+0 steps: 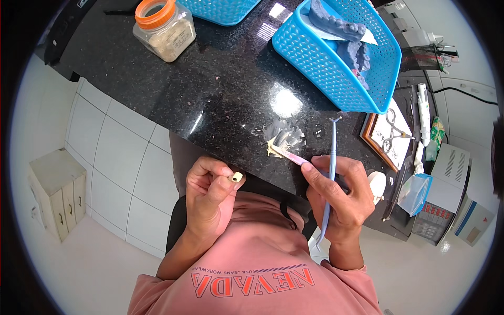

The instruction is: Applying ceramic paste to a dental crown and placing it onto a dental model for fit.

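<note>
Between thumb and fingertips, my left hand [211, 188] pinches a small pale-yellow dental crown [236, 177] with a dark hollow in its end. My right hand [341, 191] is closed on a slim spatula [292, 156], pinkish near the fingers and whitish toward its tip. That tip meets a dab of yellowish paste [272, 149] on the black speckled counter. A blue double-ended dental instrument [333, 157] also passes through the right hand's fingers, its hooked ends sticking out above and below. Whitish smears [287, 135] spread beside the paste.
A blue perforated basket [336, 73] with grey dental models [341, 26] stands at the far right. An orange-rimmed jar [170, 39] of beige powder sits far left. Right of my hand lie scissor-like forceps [391, 131] on a wood-edged board, and a round white piece [376, 186].
</note>
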Tool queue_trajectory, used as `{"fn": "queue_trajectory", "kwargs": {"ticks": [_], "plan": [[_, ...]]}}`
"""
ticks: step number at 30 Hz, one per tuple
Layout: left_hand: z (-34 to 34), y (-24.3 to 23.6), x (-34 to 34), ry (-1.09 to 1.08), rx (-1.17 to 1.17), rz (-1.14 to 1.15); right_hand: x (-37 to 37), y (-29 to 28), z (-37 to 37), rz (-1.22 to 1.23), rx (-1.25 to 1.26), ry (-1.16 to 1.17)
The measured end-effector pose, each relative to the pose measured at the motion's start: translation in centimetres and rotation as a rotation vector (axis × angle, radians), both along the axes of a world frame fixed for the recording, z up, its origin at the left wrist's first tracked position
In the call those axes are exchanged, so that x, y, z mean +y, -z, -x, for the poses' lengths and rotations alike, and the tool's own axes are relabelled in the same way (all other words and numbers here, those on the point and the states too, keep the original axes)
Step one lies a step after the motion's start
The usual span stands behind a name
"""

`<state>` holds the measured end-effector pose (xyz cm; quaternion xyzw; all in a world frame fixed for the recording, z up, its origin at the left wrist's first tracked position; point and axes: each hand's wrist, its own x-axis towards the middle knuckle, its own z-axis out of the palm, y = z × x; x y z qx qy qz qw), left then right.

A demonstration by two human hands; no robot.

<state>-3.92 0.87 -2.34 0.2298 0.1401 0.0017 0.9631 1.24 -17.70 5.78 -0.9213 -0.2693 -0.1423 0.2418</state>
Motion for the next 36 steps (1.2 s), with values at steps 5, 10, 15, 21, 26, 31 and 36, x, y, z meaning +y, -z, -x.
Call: {"fn": "queue_trajectory", "kwargs": {"ticks": [5,10,15,21,26,31,36], "plan": [[-0.1,0.1,-0.1,0.001,-0.010,-0.019,0.6,-0.2,0.4,0.002,0.066,0.093],[-0.1,0.3,-0.3,0.015,-0.014,-0.003,0.2,-0.2,0.2,-0.032,0.007,0.096],[-0.1,0.0,-0.5,0.008,-0.014,-0.032,-0.4,-0.8,1.0,-0.386,0.048,-0.005],[-0.1,0.2,-0.7,-0.005,-0.012,-0.067,1.3,0.5,1.7,-0.652,0.209,-0.015],[0.0,0.2,-0.5,-0.011,-0.013,-0.064,0.9,0.7,1.1,-0.600,0.183,-0.038],[-0.1,0.1,-0.6,-0.016,-0.015,-0.042,1.3,1.0,1.2,-0.613,0.195,0.003],[0.1,0.2,-0.6,-0.012,-0.019,-0.025,1.4,1.2,0.9,-0.552,0.158,-0.032]]}}
